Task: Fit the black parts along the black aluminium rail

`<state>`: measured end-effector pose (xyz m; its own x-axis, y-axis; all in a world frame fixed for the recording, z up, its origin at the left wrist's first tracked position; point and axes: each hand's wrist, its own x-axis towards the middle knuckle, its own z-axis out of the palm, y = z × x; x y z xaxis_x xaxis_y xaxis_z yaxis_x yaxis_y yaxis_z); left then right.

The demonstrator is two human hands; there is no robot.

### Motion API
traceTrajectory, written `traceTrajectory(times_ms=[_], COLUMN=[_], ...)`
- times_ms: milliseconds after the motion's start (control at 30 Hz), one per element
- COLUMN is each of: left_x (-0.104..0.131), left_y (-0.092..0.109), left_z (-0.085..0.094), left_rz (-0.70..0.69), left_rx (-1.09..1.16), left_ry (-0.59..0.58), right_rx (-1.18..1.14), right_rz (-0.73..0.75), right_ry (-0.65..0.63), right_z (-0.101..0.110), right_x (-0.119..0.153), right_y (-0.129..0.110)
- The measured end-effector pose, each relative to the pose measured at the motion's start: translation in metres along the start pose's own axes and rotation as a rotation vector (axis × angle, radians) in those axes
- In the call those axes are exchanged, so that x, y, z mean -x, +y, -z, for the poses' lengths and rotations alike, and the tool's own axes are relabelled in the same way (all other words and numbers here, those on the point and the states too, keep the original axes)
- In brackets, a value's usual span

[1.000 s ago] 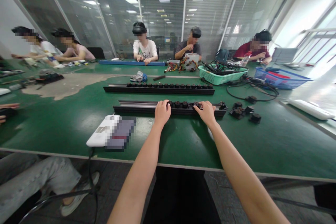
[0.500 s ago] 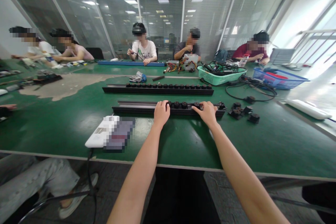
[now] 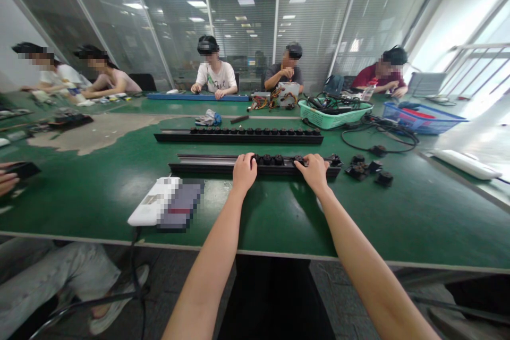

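A long black metal channel rail (image 3: 207,168) lies across the table in front of me, several black round-topped blocks (image 3: 278,160) seated along its groove. My left hand (image 3: 244,172) is closed over the rail near its middle, fingers curled around the block at the left end of the row. Further right, my right hand (image 3: 315,172) pinches a separate black block (image 3: 298,160) in the rail between thumb and fingers. A gap shows between that block and the row. Several loose black blocks (image 3: 358,170) lie just beyond the rail's right end.
Behind lies a second black rail (image 3: 239,138) filled with blocks. A green basket (image 3: 334,118) and a blue basket (image 3: 424,122) hold cables and parts. A white device (image 3: 147,210) and a dark phone-like slab (image 3: 181,207) sit front left. Another person's hand (image 3: 6,179) reaches in at left.
My hands stay on the rail almost unmoved. At the left edge, another person's hand has come further into view with a dark object. The person opposite has lowered a raised hand.
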<state>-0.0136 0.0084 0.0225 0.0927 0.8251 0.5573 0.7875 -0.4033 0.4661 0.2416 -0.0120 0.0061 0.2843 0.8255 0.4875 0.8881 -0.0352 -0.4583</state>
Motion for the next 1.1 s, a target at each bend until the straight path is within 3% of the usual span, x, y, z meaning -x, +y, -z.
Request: traceTrajectory(times_ms=[633, 1100], left_x=[-0.0023, -0.0038], left_y=[-0.0045, -0.0058], left_z=[0.0048, -0.0017], left_rz=[0.021, 0.026], left_rx=[0.078, 0.094], left_ry=[-0.021, -0.002], right_rx=[0.011, 0.037], right_rz=[-0.019, -0.016], right_ry=[-0.005, -0.092], right_z=[0.0031, 0.0074], right_x=[-0.0001, -0.0004], right_y=[0.0046, 0.0009])
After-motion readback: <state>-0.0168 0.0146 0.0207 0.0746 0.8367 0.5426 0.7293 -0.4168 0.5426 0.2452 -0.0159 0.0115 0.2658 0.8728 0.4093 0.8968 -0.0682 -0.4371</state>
